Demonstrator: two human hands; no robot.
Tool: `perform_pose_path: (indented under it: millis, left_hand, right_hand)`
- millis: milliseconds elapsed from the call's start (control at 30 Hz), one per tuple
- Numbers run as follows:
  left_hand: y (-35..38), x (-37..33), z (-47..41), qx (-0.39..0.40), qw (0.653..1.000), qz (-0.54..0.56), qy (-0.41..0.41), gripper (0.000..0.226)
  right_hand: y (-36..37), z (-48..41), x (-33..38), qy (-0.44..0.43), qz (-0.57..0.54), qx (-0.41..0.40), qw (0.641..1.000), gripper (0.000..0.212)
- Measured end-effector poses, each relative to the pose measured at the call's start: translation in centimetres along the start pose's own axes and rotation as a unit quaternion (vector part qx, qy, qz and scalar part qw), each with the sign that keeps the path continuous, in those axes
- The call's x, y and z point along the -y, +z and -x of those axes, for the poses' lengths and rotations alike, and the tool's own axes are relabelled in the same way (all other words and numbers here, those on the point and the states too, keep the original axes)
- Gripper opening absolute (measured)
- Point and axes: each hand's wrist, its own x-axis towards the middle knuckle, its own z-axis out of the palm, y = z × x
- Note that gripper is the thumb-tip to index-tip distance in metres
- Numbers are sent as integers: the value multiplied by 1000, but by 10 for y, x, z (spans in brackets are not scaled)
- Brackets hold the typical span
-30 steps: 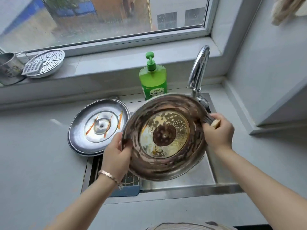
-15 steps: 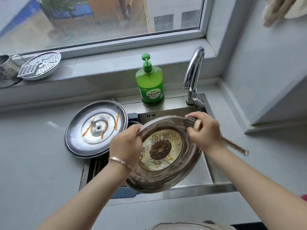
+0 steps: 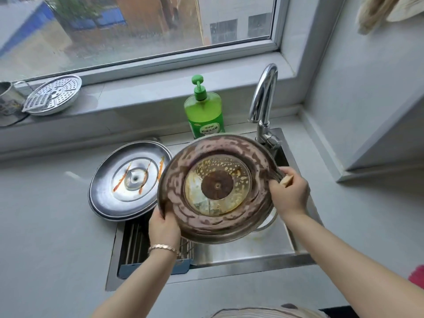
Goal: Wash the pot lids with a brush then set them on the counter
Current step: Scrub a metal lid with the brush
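The head view looks down on a sink (image 3: 252, 251) set in a grey counter (image 3: 46, 226). Above the basin the left hand (image 3: 164, 228) grips the lower left rim of a large pot lid (image 3: 218, 187), fingers curled over its edge, tilting the underside toward the camera. That face is blotched brown around the ring, with yellowish residue on the inner disc. The right hand (image 3: 290, 193) is closed round a brush (image 3: 278, 174), whose bristles meet the lid's right edge; most of the handle is hidden in the fist. No water shows at the tap (image 3: 263, 99), and a green soap bottle (image 3: 204, 115) stands behind. A second lid (image 3: 130, 180) lies just left of the held one, on the counter with its near edge over the sink corner, marked with orange streaks. By my reading the task is early. The held lid looks mid-scrub and far from clean, the second appears unwashed, and nothing has been set down as finished.
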Motion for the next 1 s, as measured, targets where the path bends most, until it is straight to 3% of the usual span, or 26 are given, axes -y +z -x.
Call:
perform_pose_path:
  millis: [67,167,233,333,467,533,633,733,867,900,1000]
  left_hand:
    - [-5,-1,-9,59,997,14,-51,16]
    - [-6,-3,-11,140,979,41,-140,23]
    - [-6,-5,-6,162,955,70,-237,25]
    - [-11,-12,3,209,866,210,-403,44]
    - [-12,-12,2,84,742,444,-495,50]
    - [-4,-5,-2,41,707,467,-529,53]
    - [7,-6,0,69,707,450,-541,53]
    - [12,-5,1,108,731,389,-550,41]
    - [15,-7,8,219,747,316,-542,38]
    - [16,-10,6,223,749,336,-526,35]
    - [20,-16,-10,117,726,447,-508,28]
  right_hand:
    - [-3,-2,14,-196,26,1,980,20]
    - [-5,-8,19,-431,71,85,896,24]
    - [-4,-12,25,-489,93,81,863,19]
    - [-7,-18,27,-530,96,73,840,14]
    - [-13,-22,28,-573,89,80,811,9]
    - [-13,-20,26,-586,91,89,801,14]
    - [-17,-20,25,-588,90,88,799,12]
    - [-25,-22,25,-605,84,82,787,10]
    - [-35,-23,23,-617,87,82,778,13]
    - [-36,-23,21,-613,86,82,781,13]
    - [-38,-25,6,-583,97,95,801,21]
